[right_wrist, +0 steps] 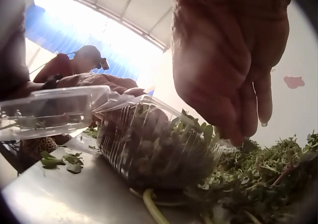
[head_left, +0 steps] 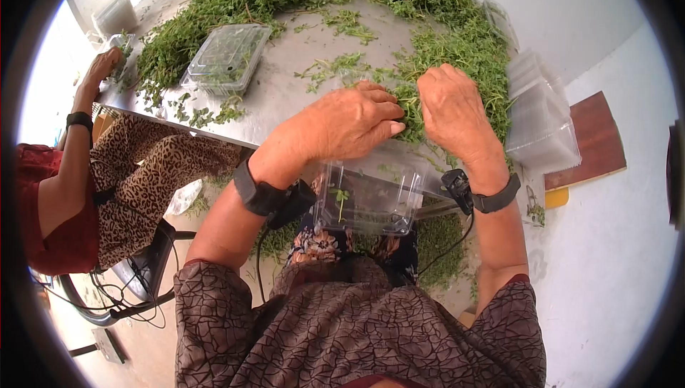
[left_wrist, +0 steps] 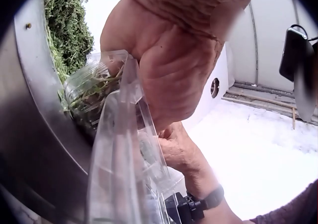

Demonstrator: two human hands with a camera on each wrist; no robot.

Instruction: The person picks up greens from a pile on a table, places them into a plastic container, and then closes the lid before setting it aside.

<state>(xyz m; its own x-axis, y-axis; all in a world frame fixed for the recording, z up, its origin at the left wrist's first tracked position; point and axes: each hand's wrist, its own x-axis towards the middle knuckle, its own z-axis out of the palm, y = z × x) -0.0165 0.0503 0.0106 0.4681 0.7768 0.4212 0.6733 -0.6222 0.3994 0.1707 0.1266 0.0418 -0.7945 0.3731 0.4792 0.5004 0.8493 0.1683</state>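
An unlatched clear clamshell holds leafy greens in its base (right_wrist: pixel 144 149), on the metal table's near edge; its lid (head_left: pixel 367 199) hangs toward the person's lap with a small sprig on it. The left hand (head_left: pixel 353 122) (left_wrist: pixel 169 70) lies over the base's left side, fingers bent around the container and partly hidden by it and the greens. At the base's right side, the right hand (head_left: pixel 457 111) (right_wrist: pixel 228 65) points downward with curled fingers, its fingertips in the greens; the exact pinch is hidden. Beyond both hands spreads a large heap of loose greens (head_left: pixel 457 45).
A closed, filled clamshell (head_left: pixel 228 58) stands at the left on the table (head_left: pixel 285 95). Nested clear containers (head_left: pixel 542 117) are stacked at the right edge. Another person's arm (head_left: pixel 85 95) reaches over the table's left end. Wrist cameras and cables hang near both forearms.
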